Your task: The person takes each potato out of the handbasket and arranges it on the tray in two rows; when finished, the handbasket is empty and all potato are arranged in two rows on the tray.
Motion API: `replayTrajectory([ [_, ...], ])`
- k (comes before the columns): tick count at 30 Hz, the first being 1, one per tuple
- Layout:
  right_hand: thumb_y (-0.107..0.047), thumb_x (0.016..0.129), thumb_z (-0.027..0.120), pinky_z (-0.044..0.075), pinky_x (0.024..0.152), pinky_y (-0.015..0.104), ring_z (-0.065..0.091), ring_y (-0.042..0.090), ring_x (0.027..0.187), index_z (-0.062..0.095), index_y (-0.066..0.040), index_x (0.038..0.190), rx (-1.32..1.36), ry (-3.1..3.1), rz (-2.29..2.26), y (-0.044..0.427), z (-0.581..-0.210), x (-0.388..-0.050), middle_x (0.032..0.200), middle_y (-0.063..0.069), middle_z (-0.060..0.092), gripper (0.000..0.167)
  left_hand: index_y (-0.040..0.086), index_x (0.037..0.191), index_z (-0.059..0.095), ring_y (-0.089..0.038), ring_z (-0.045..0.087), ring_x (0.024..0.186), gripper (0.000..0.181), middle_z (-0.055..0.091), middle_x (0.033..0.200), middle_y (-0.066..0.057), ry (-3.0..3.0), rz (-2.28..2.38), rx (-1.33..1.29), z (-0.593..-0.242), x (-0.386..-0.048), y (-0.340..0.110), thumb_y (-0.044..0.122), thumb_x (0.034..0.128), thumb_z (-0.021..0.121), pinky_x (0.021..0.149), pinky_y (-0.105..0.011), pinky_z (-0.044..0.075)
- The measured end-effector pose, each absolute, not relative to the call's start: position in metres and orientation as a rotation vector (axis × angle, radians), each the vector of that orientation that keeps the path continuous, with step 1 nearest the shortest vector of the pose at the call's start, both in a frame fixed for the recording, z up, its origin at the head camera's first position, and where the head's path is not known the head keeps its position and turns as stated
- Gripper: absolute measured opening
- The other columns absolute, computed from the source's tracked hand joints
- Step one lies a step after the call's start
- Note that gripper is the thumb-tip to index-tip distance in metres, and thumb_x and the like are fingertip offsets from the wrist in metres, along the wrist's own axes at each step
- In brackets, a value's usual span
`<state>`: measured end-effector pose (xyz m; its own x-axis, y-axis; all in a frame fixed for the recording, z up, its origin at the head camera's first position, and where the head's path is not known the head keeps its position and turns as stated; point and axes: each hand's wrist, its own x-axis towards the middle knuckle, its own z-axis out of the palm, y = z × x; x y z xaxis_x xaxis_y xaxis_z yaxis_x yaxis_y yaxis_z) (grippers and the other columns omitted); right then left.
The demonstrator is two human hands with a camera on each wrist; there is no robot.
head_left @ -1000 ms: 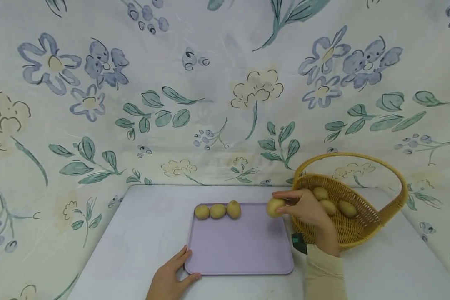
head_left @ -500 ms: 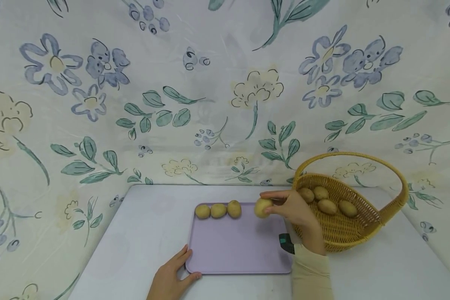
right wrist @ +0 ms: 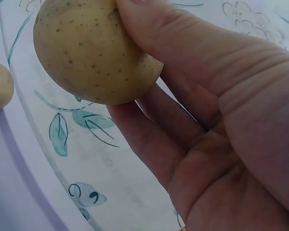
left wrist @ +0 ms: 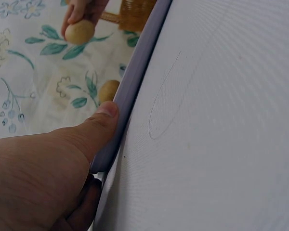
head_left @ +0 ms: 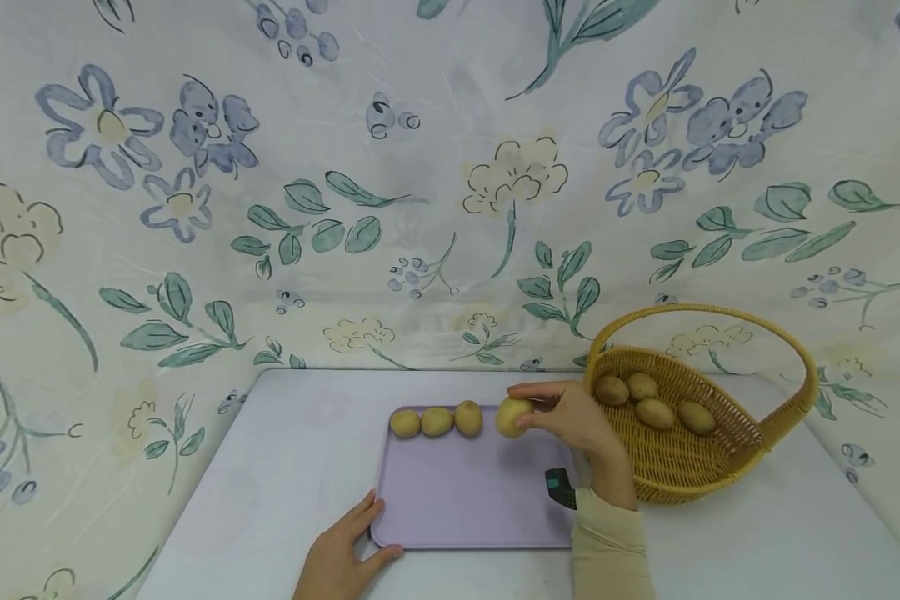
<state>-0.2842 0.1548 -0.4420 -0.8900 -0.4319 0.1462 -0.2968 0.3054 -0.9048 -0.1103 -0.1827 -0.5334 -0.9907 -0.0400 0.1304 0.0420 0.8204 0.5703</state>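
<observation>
My right hand point(head_left: 570, 417) pinches a round yellow potato point(head_left: 513, 417) between thumb and fingers, above the far right part of a lilac tray point(head_left: 472, 500). In the right wrist view the potato point(right wrist: 86, 53) shows brown specks, and the fingers support it from beneath. To its left, three potatoes point(head_left: 437, 422) lie in a row along the tray's far edge. My left hand point(head_left: 341, 550) rests at the tray's near left corner, fingers against the left rim and thumb on the front rim. The left wrist view shows that thumb point(left wrist: 103, 115) lying on the tray's edge.
A wicker basket point(head_left: 690, 467) with a tall arched handle stands tilted on the right, with several potatoes point(head_left: 654, 412) inside. The white table point(head_left: 270, 467) extends around the tray. A floral cloth point(head_left: 435, 208) hangs behind the table.
My right hand has carried the potato leftward, from the tray's right edge toward the row of three. Another potato in the basket has come into sight. My left hand stays put.
</observation>
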Motion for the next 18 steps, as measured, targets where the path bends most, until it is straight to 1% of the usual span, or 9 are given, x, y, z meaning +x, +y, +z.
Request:
replayTrajectory([
  [4,-0.013,0.079,0.088,0.055,0.1,0.02,0.069,0.011,0.114,0.074,-0.001,0.121,-0.702,2.426,-1.639,0.152,-0.443,-0.285,0.124,0.012,0.074,0.046,0.006,0.132,0.068,-0.031,0.063,0.129,0.076,0.064,0.142,-0.009,-2.867,-0.906,0.0,-0.534,-0.11,-0.183,0.05,0.0729,0.087,0.106,-0.048,0.055],
  [6,-0.013,0.08,0.088,0.057,0.102,0.023,0.069,0.015,0.116,0.073,0.0,0.122,-0.715,2.419,-1.638,0.151,-0.444,-0.286,0.125,0.013,0.074,0.046,0.006,0.132,0.068,-0.031,0.063,0.129,0.076,0.064,0.142,-0.008,-2.865,-0.906,0.001,-0.534,-0.111,-0.183,0.05,0.0727,0.087,0.106,-0.048,0.055],
  [10,-0.012,0.081,0.087,0.057,0.104,0.031,0.069,0.023,0.119,0.073,0.001,0.122,-0.727,2.388,-1.651,0.147,-0.446,-0.288,0.125,0.015,0.073,0.045,0.006,0.132,0.068,-0.031,0.064,0.129,0.076,0.064,0.142,-0.008,-2.864,-0.903,-0.001,-0.534,-0.111,-0.183,0.049,0.0724,0.087,0.105,-0.048,0.055],
  [11,-0.011,0.081,0.086,0.057,0.104,0.032,0.068,0.024,0.119,0.072,0.002,0.122,-0.733,2.383,-1.654,0.147,-0.446,-0.288,0.125,0.016,0.073,0.045,0.006,0.132,0.068,-0.031,0.064,0.129,0.076,0.064,0.142,-0.008,-2.864,-0.901,-0.002,-0.534,-0.111,-0.183,0.049,0.0723,0.087,0.105,-0.048,0.055],
  [15,-0.012,0.08,0.087,0.058,0.103,0.029,0.069,0.024,0.118,0.073,0.0,0.121,-0.693,2.375,-1.676,0.143,-0.449,-0.289,0.126,0.015,0.073,0.045,0.007,0.132,0.068,-0.031,0.064,0.128,0.075,0.064,0.142,-0.008,-2.866,-0.897,0.001,-0.535,-0.111,-0.183,0.05,0.0725,0.087,0.105,-0.047,0.055],
  [18,-0.012,0.08,0.087,0.058,0.104,0.032,0.068,0.027,0.119,0.074,-0.001,0.121,-0.658,2.391,-1.678,0.142,-0.451,-0.291,0.126,0.015,0.073,0.045,0.007,0.131,0.069,-0.031,0.064,0.128,0.075,0.064,0.142,-0.008,-2.863,-0.902,0.006,-0.533,-0.11,-0.183,0.049,0.0726,0.087,0.105,-0.048,0.055],
])
